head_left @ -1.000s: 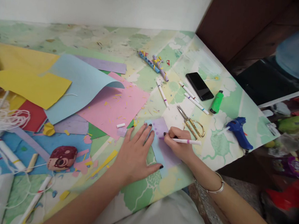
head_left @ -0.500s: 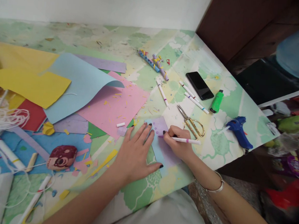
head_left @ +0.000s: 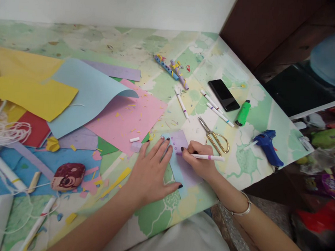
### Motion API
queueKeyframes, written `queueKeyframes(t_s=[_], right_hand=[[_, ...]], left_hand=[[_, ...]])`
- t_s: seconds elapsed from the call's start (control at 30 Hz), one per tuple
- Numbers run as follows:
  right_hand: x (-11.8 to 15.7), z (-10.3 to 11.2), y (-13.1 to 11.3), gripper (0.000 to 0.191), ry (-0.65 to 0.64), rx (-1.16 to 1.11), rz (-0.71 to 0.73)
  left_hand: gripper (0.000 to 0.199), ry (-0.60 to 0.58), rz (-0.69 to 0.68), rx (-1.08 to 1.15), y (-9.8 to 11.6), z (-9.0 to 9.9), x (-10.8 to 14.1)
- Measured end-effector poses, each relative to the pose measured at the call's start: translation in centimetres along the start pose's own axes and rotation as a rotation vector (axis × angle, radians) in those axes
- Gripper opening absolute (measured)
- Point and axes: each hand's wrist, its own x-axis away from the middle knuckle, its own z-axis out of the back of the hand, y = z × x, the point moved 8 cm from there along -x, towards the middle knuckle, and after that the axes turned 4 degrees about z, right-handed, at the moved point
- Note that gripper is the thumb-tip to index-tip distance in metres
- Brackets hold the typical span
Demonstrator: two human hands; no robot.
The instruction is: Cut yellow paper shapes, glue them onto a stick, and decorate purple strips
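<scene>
A white marker with a purple band [head_left: 208, 157] is gripped in my right hand [head_left: 201, 159], its tip down on a purple sheet of paper [head_left: 189, 168]. Several small purple rings are drawn near that sheet's upper left part. Along its left side runs a light blue strip of paper [head_left: 176, 165]. My left hand [head_left: 152, 170] lies flat with fingers spread, fingertips at the blue strip's edge. A white marker cap [head_left: 134, 140] rests just beyond the left fingers. Gold-handled scissors [head_left: 213, 136] lie beyond my right hand.
Coloured paper sheets [head_left: 127, 114], scraps and white string [head_left: 7, 128] cover the left side. Toward the right are a phone [head_left: 223, 95], several markers [head_left: 181, 103], a green glue stick [head_left: 243, 113] and a blue glue gun [head_left: 268, 147]. Two decorated paper rolls [head_left: 166, 67] lie farther back.
My right hand and the marker tip have shifted very slightly left on the purple paper. The left hand stays in place.
</scene>
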Motion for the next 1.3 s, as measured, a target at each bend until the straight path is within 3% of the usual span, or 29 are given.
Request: queueKeyframes(t_s=[1.03, 1.3], right_hand=[[-0.09, 0.14, -0.46, 0.033, 0.041, 0.02, 0.049], [0.03, 0.05, 0.08, 0.033, 0.023, -0.003, -0.007]], left_hand=[[0.087, -0.005, 0.0, -0.005, -0.06, -0.01, -0.02], [0.086, -0.002, -0.004, 0.011, -0.03, 0.08, -0.06]])
